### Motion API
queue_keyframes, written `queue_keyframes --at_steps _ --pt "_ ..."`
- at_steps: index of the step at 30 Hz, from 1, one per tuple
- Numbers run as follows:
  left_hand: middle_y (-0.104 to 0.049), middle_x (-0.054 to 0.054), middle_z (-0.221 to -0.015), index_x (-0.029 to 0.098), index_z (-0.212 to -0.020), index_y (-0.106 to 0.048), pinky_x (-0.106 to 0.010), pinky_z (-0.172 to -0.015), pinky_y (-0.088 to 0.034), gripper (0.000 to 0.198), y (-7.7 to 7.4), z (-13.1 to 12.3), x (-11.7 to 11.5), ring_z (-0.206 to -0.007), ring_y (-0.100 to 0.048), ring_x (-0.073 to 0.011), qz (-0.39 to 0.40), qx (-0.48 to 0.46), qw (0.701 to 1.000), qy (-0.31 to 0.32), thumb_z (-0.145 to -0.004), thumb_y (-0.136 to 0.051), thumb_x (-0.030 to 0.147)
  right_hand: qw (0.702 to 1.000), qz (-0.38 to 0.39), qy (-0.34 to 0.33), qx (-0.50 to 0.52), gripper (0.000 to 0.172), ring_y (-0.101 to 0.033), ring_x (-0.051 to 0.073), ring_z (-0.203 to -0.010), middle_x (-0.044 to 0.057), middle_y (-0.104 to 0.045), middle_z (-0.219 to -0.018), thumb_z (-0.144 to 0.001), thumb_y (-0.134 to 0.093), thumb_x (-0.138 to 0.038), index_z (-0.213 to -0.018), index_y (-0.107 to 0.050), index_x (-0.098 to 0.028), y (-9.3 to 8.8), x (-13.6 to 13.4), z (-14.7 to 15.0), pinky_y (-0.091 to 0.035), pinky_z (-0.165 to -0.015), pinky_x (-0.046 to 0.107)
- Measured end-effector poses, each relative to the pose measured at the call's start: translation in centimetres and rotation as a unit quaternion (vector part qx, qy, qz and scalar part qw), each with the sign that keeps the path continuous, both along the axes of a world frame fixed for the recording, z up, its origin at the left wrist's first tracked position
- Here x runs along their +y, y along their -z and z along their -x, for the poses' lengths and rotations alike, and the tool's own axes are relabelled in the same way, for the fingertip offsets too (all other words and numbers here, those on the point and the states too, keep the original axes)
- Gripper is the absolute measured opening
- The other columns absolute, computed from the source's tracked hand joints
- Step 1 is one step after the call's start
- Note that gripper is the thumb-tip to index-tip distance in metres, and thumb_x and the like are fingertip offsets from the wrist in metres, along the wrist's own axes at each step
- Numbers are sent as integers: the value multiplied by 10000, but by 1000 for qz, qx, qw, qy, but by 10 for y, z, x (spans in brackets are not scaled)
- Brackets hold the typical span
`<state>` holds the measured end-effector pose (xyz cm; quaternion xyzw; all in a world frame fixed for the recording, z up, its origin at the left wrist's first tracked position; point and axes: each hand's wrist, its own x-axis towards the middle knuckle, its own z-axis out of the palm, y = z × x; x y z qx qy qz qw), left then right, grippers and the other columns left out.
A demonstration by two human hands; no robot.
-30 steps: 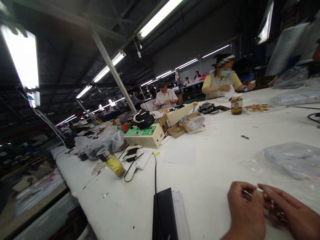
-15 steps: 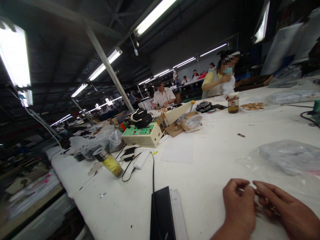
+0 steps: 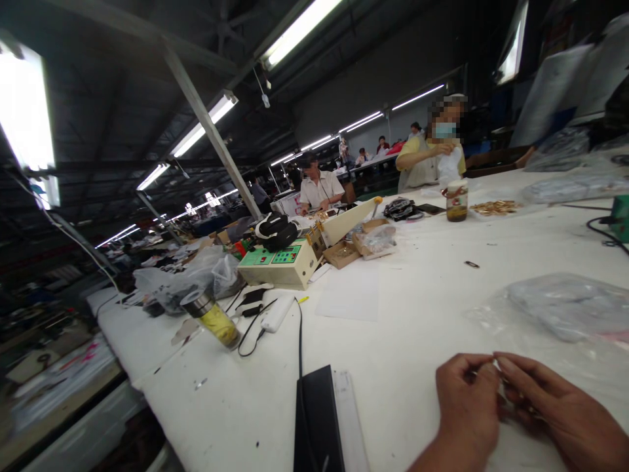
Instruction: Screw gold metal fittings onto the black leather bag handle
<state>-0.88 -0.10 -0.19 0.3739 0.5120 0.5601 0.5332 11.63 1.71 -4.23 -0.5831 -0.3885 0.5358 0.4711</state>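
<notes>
Low on the right, my left hand is closed, with thumb and forefinger pinched together. My right hand is closed too, and its fingertips meet those of the left above the white table. Whatever sits between the fingertips is too small and covered to make out. Gold-coloured metal showed within the right fingers half a second earlier; now the curled fingers mostly cover it. Just beyond the hands lies a clear plastic bag. A small dark metal piece rests farther back.
A black case with a cable lies left of my hands. Farther off are a tilted bottle, a white power bank, a control box, a jar and a gold-coloured pile. Two co-workers sit across the table.
My fingertips have drawn together and now touch. The right hand has turned slightly, covering the gold-coloured metal. Across the table, a co-worker's hand with white material has shifted slightly.
</notes>
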Motion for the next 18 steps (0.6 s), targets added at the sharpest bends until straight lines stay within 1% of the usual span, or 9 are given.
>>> queue_keyframes --at_steps 2,5,8,11,13,15,18 --pt "-718 -106 -753 82 -1042 -823 -226 -525 -423 441 -3 0 -1 -561 -564 -121 -2 7 1000 4 -767 -732 415 1000 19 4 14 941 -676 241 -745 80 -739 -921 -511 -824 -833 -1216 -711 -221 -4 -1 1 -533 -542 241" --pt "-737 -115 -864 103 -1082 -818 -254 -586 -484 476 -7 0 -5 -650 -615 -152 -22 17 1000 11 -792 -741 472 1000 21 11 13 949 -681 254 -775 79 -740 -944 -488 -818 -848 -1198 -717 -227 -11 -2 3 -531 -535 245" --pt "-734 -130 -1021 114 -1109 -801 -299 -709 -557 530 -9 1 -8 -798 -661 -200 -38 34 999 16 -797 -759 541 999 25 17 21 976 -683 261 -783 77 -736 -921 -486 -813 -855 -1227 -714 -227 -17 -2 4 -531 -524 246" --pt "-719 -127 -1092 125 -1141 -782 -328 -839 -576 533 -8 2 -10 -914 -665 -224 -41 62 997 11 -803 -772 536 998 31 20 50 1006 -714 306 -898 86 -748 -973 -474 -835 -826 -1270 -710 -223 -19 -2 3 -578 -581 256" --pt "-709 -119 -1115 130 -1191 -760 -322 -881 -571 534 -6 1 -11 -955 -659 -221 -44 69 997 10 -806 -778 501 999 27 17 35 960 -724 306 -956 86 -757 -1063 -483 -830 -822 -1234 -742 -230 -17 0 1 -591 -610 231" --pt "-698 -115 -1132 130 -1258 -723 -308 -864 -574 574 -4 0 -11 -959 -655 -212 -43 55 997 13 -801 -786 473 1000 8 9 3 871 -731 284 -987 69 -754 -1147 -517 -800 -833 -1159 -787 -246 -13 1 -1 -584 -630 184" --pt "-686 -116 -1143 127 -1313 -676 -292 -814 -583 629 -1 -2 -12 -940 -653 -201 -34 27 999 19 -792 -796 458 998 -51 3 -34 751 -749 293 -969 68 -760 -1150 -597 -741 -842 -1058 -833 -256 -8 2 -3 -599 -638 194"
